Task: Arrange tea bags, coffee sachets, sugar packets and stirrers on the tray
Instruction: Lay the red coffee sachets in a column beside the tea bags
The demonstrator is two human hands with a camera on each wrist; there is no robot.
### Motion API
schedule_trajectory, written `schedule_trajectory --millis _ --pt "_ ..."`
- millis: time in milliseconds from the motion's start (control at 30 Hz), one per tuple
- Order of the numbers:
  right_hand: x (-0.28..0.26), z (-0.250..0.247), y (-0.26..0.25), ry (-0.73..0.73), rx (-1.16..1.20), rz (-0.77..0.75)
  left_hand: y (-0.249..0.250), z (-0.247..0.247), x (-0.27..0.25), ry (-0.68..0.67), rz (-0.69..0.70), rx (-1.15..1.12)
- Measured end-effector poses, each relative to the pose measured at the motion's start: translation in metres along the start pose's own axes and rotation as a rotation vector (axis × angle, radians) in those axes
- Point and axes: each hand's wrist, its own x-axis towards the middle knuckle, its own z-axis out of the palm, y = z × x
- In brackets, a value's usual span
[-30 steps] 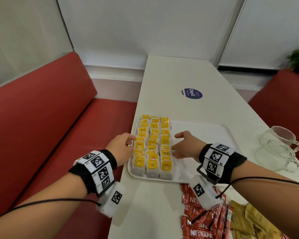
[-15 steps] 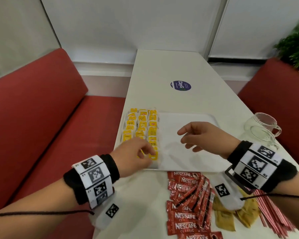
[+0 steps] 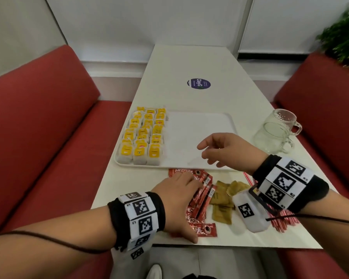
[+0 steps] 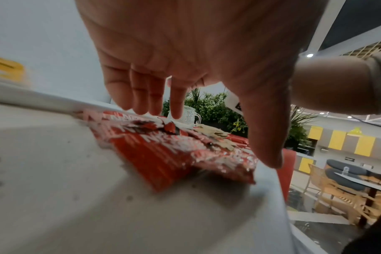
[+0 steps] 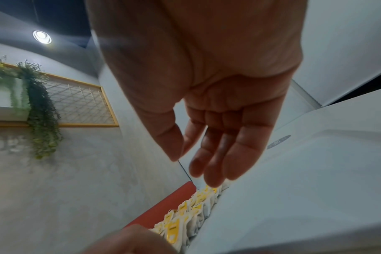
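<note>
Yellow-tagged tea bags (image 3: 144,135) (image 5: 185,216) fill three rows on the left side of the white tray (image 3: 197,125). Red coffee sachets (image 3: 204,190) (image 4: 163,151) lie in a pile on the table in front of the tray. My left hand (image 3: 181,200) (image 4: 207,120) is spread flat over this pile, fingers straight and pointing down at the sachets. Brown sugar packets (image 3: 222,202) lie right of the sachets, and red striped stirrers (image 3: 284,220) lie partly hidden under my right wrist. My right hand (image 3: 216,150) (image 5: 198,165) hovers open and empty above the tray's bare right half.
Two clear glass mugs (image 3: 276,131) stand right of the tray near the table edge. A round purple sticker (image 3: 198,83) marks the far table (image 3: 189,63). Red benches (image 3: 38,137) flank the table; a green plant (image 3: 343,39) is at the back right.
My left hand has left the tea bags and come back to the sachet pile in front of the tray. My right hand has drifted right from the tea bags over the tray's empty half.
</note>
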Motion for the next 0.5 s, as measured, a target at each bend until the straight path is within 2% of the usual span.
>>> schedule_trajectory --millis 100,233,500 --pt "-0.004 -0.003 0.002 -0.013 0.008 -0.019 0.003 0.003 0.004 0.014 -0.062 0.043" --pt "-0.008 -0.008 0.006 -0.035 0.021 -0.037 0.003 0.004 0.011 0.066 -0.154 -0.009" --pt "-0.014 -0.015 0.015 -0.052 0.037 -0.041 0.005 0.0 0.026 -0.008 -0.239 -0.055"
